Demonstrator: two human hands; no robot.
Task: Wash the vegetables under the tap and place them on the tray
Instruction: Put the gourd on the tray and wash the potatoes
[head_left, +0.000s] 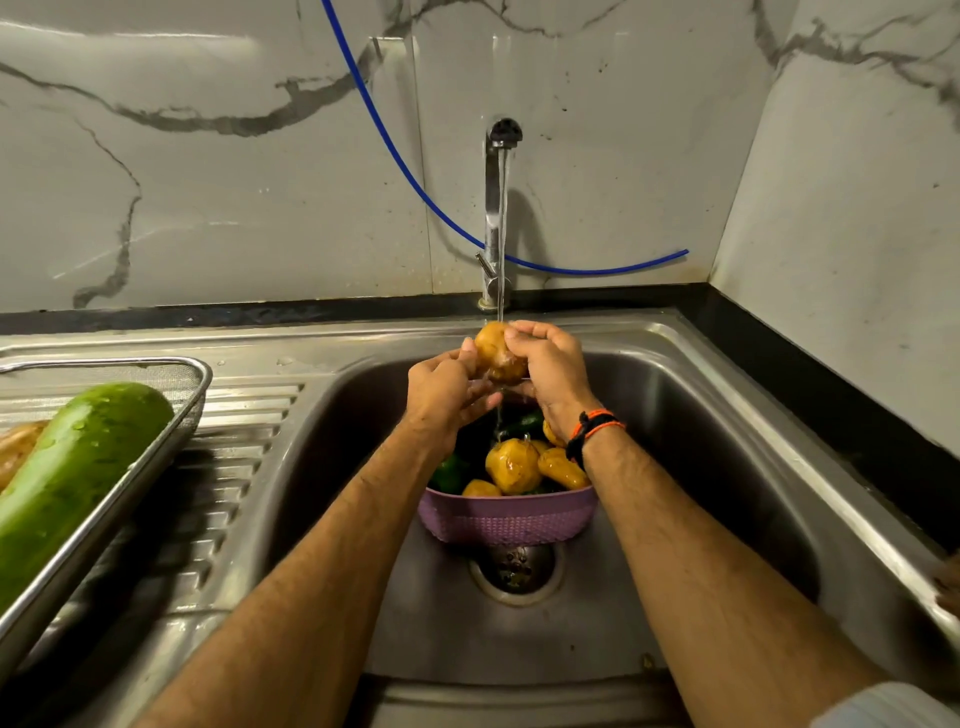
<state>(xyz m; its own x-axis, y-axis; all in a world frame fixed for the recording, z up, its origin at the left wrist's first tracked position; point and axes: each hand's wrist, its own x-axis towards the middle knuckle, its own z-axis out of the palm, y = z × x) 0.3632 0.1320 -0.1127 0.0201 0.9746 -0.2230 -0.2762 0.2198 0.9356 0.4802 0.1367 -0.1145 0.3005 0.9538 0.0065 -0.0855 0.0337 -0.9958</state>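
Water runs from the steel tap (493, 208) onto a wet yellow-brown potato (496, 353) held over the sink. My right hand (545, 364) grips the potato from the right and top. My left hand (441, 389) holds it from the left and below, thumb against it. Beneath them a purple basket (506, 519) in the sink holds several yellow potatoes (511, 465) and dark green vegetables (447, 473). On the left drainboard a steel mesh tray (156, 447) carries a large wet green gourd (72, 478) and a brownish vegetable (15, 447) at its edge.
The steel sink (753, 467) has its drain (514, 571) just in front of the basket. A blue hose (415, 182) hangs along the marble wall behind the tap. A black counter edge runs along the right wall. The ribbed drainboard (234, 441) lies under the tray.
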